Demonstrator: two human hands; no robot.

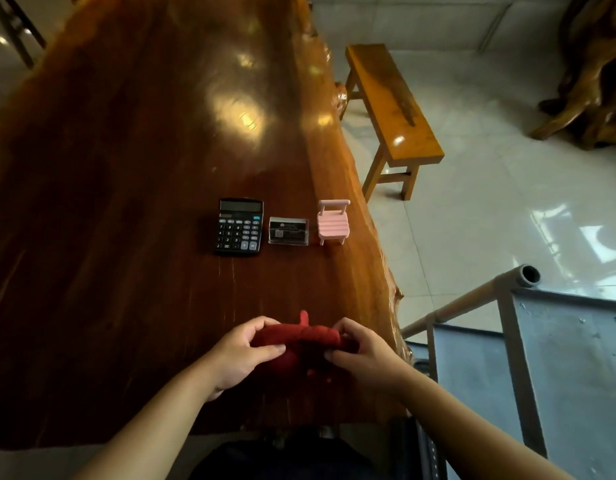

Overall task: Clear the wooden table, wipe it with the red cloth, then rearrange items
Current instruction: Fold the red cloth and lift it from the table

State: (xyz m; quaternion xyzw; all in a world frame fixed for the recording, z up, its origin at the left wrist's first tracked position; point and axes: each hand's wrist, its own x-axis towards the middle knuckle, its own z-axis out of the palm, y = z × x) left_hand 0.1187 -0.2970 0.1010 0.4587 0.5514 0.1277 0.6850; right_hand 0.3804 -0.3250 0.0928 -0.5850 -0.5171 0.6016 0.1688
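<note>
The red cloth [301,337] is bunched into a roll just above the near end of the long wooden table [126,168]. My left hand [244,355] grips its left end and my right hand [362,358] grips its right end. Farther along the table stand three items in a row: a black calculator [239,226], a clear card box [288,231] and a small pink toy chair [332,221] near the right edge.
A wooden bench [389,102] stands on the tiled floor right of the table. A grey metal frame with a pipe rail [521,306] is close at my right. Carved wooden furniture [590,71] fills the far right corner.
</note>
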